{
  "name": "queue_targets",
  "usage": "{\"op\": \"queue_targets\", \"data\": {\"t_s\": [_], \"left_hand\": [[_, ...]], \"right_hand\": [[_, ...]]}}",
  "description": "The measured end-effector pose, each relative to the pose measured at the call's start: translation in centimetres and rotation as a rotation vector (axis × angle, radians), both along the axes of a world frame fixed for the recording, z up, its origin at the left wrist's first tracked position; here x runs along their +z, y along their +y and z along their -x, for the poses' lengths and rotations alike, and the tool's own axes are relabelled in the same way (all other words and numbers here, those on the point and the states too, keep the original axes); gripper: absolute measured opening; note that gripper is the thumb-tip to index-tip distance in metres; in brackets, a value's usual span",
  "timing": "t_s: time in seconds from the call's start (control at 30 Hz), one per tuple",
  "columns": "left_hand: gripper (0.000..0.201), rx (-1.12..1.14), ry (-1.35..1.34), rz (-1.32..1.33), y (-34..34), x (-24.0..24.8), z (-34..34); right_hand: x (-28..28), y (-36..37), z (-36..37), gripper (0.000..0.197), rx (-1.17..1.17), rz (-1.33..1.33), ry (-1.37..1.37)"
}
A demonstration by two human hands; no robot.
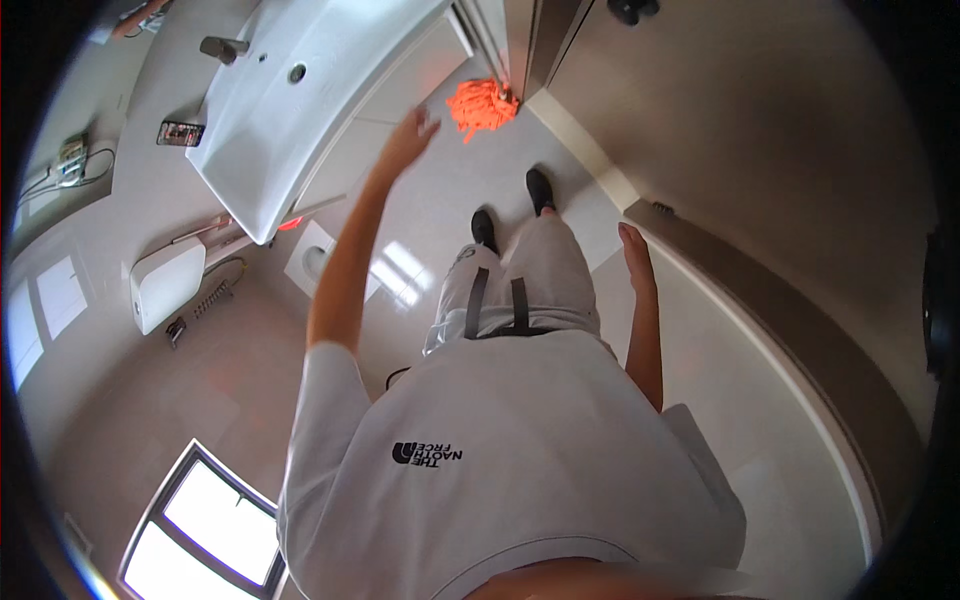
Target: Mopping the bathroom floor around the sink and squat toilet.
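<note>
My left hand (405, 146) reaches forward in the air beside the front of a white washbasin (270, 110). Its fingers are apart and nothing shows in them. Nearest ahead of it is a mop with an orange strand head (482, 104), which rests on the floor in the far corner. The mop's pole (483, 42) rises past the basin's end; a visible gap lies between hand and mop. My right hand (637, 258) hangs by my right side, fingers stretched, touching nothing that I can see.
A phone (180, 133) lies by the basin's left end, below a tap (224, 49). On the left are a white cistern (168, 284) and a floor-level toilet (313, 255). A brown door (770, 110) and a raised threshold (720, 290) run along the right. My dark shoes (484, 229) stand mid-floor.
</note>
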State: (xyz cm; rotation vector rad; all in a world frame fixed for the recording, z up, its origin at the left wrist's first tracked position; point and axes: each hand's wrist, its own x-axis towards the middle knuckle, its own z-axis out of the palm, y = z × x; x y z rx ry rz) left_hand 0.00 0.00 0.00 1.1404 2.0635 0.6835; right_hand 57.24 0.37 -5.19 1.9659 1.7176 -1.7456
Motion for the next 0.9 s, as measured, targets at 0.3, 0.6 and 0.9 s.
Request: {"op": "queue_targets", "data": {"t_s": [0.3,0.6,0.9], "left_hand": [[0.048,0.472,-0.289,-0.371,26.4,13.4,1.7],[0.04,0.467,-0.212,-0.555,15.1,8.1,-4.9],[0.023,0.456,-0.056,-0.686,-9.6,5.5,-14.4]], "right_hand": [[9.3,6.8,-8.4,0.042,-0.073,0.05,0.099],[21.6,12.6,3.8,0.053,0.139,-0.049,0.393],[37.0,2.0,35.6,0.075,1.072,-0.295,0.902]]}}
